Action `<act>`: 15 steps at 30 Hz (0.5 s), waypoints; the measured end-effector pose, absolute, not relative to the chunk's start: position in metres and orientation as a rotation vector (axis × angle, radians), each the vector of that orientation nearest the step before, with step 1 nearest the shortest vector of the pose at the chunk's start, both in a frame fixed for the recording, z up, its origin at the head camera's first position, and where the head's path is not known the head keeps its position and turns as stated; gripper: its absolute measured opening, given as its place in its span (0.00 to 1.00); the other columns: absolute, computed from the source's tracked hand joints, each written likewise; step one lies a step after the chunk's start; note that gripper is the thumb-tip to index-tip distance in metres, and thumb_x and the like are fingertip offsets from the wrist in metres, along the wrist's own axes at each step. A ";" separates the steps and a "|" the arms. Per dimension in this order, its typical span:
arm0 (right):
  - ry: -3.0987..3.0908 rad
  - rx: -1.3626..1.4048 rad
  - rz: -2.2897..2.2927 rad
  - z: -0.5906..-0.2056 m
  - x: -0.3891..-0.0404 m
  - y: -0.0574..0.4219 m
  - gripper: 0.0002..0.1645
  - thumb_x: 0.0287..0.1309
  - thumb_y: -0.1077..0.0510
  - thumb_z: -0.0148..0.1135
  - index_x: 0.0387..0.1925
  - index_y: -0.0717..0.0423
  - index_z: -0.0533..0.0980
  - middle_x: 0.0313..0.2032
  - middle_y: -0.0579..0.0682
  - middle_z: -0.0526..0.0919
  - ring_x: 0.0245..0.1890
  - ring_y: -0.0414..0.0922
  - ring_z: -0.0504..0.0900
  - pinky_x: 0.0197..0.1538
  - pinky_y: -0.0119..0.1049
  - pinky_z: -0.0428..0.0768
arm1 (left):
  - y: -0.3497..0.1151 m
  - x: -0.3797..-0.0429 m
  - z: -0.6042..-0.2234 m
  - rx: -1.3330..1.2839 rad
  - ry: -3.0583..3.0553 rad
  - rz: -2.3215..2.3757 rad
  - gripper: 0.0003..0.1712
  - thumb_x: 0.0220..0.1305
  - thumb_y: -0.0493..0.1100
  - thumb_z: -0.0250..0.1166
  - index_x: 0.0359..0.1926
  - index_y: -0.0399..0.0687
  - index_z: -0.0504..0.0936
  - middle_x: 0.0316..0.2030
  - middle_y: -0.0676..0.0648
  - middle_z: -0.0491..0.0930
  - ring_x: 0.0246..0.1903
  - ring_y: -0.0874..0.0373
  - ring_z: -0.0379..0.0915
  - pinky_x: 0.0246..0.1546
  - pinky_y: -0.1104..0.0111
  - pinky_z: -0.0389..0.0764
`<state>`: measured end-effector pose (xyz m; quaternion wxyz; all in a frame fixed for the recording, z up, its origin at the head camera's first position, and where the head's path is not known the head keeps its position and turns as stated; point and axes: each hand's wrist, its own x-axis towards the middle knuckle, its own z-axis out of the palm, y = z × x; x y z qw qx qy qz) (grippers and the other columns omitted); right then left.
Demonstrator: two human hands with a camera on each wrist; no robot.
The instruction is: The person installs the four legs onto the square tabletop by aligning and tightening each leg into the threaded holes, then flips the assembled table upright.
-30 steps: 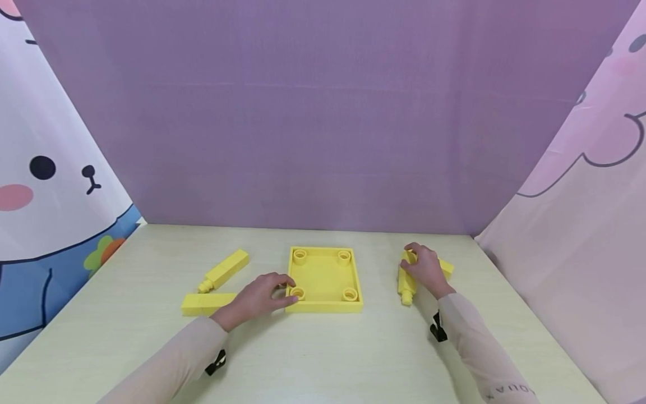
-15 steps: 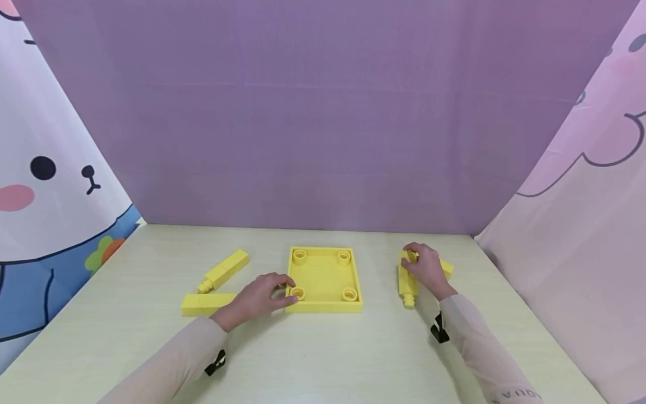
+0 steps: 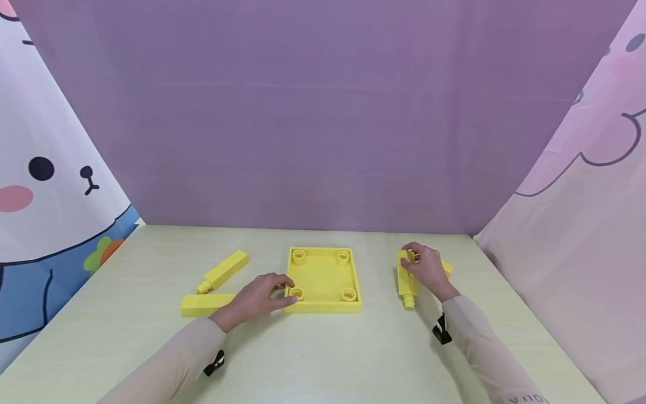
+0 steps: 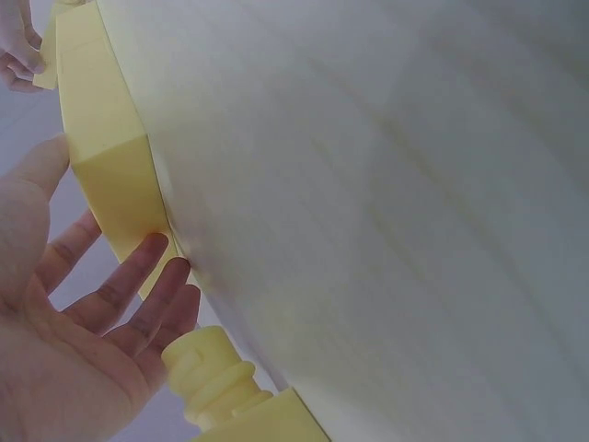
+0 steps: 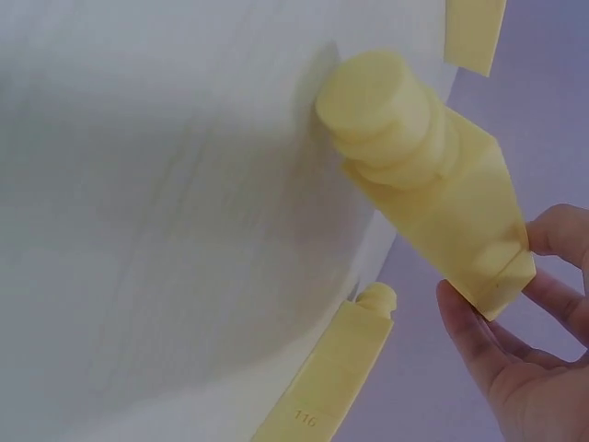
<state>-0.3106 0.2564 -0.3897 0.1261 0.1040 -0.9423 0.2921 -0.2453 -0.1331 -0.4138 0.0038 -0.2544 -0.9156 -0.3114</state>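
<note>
Grasp the block (image 3: 405,282) at scene right clear of its thread (image 5: 396,129) (the right hand (image 3: 428,269) pinches its far end). Steady the central tray (image 3: 323,275); the left hand (image 3: 259,294), fingers loosely spread, touches its near-left corner.

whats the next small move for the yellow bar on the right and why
Probably carry the threaded yellow bar to the near right socket of the yellow tray, tipping its threaded end down: the right grip holds the bar, that end points toward the person, the socket is unfilled, and the left grip at the tray's left side could steady it.
</note>
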 end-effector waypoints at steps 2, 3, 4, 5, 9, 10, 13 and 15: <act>-2.742 0.313 0.846 -0.388 -0.310 0.255 0.18 0.54 0.60 0.60 0.48 0.60 0.75 0.48 0.65 0.77 0.43 0.60 0.79 0.42 0.49 0.79 | -0.133 -0.245 -0.413 -0.797 -2.870 -0.974 0.19 0.57 0.54 0.63 0.44 0.47 0.79 0.42 0.49 0.79 0.45 0.51 0.75 0.45 0.58 0.76; -2.741 0.320 0.846 -0.387 -0.309 0.255 0.18 0.54 0.60 0.60 0.48 0.60 0.75 0.48 0.65 0.77 0.43 0.60 0.79 0.41 0.49 0.79 | -0.133 -0.244 -0.413 -0.796 -2.870 -0.974 0.19 0.58 0.53 0.63 0.44 0.47 0.79 0.42 0.49 0.79 0.45 0.51 0.75 0.45 0.58 0.76; -2.740 0.325 0.845 -0.386 -0.308 0.254 0.18 0.53 0.60 0.60 0.47 0.60 0.75 0.48 0.65 0.77 0.43 0.60 0.79 0.41 0.49 0.79 | -0.133 -0.244 -0.413 -0.795 -2.871 -0.975 0.19 0.58 0.54 0.62 0.44 0.47 0.78 0.43 0.50 0.79 0.45 0.51 0.75 0.45 0.58 0.76; -2.741 0.326 0.843 -0.385 -0.308 0.253 0.18 0.53 0.60 0.60 0.47 0.60 0.75 0.48 0.65 0.77 0.43 0.60 0.79 0.41 0.49 0.79 | -0.134 -0.244 -0.414 -0.793 -2.872 -0.978 0.19 0.58 0.54 0.62 0.44 0.47 0.78 0.43 0.50 0.79 0.46 0.51 0.75 0.45 0.58 0.75; -2.745 0.335 0.842 -0.383 -0.306 0.252 0.17 0.53 0.60 0.61 0.47 0.59 0.76 0.48 0.65 0.77 0.43 0.61 0.79 0.41 0.49 0.79 | -0.134 -0.245 -0.415 -0.790 -2.874 -0.976 0.18 0.58 0.54 0.62 0.45 0.48 0.78 0.43 0.50 0.79 0.46 0.52 0.75 0.45 0.59 0.76; -2.748 0.333 0.843 -0.382 -0.306 0.252 0.17 0.53 0.60 0.61 0.47 0.58 0.76 0.48 0.65 0.77 0.44 0.60 0.79 0.42 0.49 0.79 | -0.134 -0.245 -0.415 -0.788 -2.874 -0.975 0.18 0.58 0.54 0.62 0.45 0.48 0.78 0.43 0.50 0.79 0.45 0.52 0.75 0.45 0.59 0.76; -2.756 0.338 0.850 -0.380 -0.305 0.251 0.17 0.54 0.60 0.61 0.47 0.58 0.75 0.49 0.65 0.77 0.45 0.61 0.78 0.43 0.49 0.79 | -0.134 -0.246 -0.415 -0.785 -2.874 -0.973 0.18 0.58 0.53 0.62 0.45 0.48 0.78 0.43 0.50 0.79 0.45 0.52 0.74 0.45 0.59 0.75; -2.755 0.349 0.855 -0.379 -0.304 0.250 0.17 0.54 0.61 0.61 0.47 0.58 0.75 0.49 0.65 0.77 0.45 0.61 0.78 0.43 0.50 0.79 | -0.134 -0.245 -0.414 -0.785 -2.873 -0.973 0.18 0.58 0.53 0.62 0.45 0.48 0.78 0.43 0.50 0.79 0.45 0.52 0.74 0.45 0.59 0.75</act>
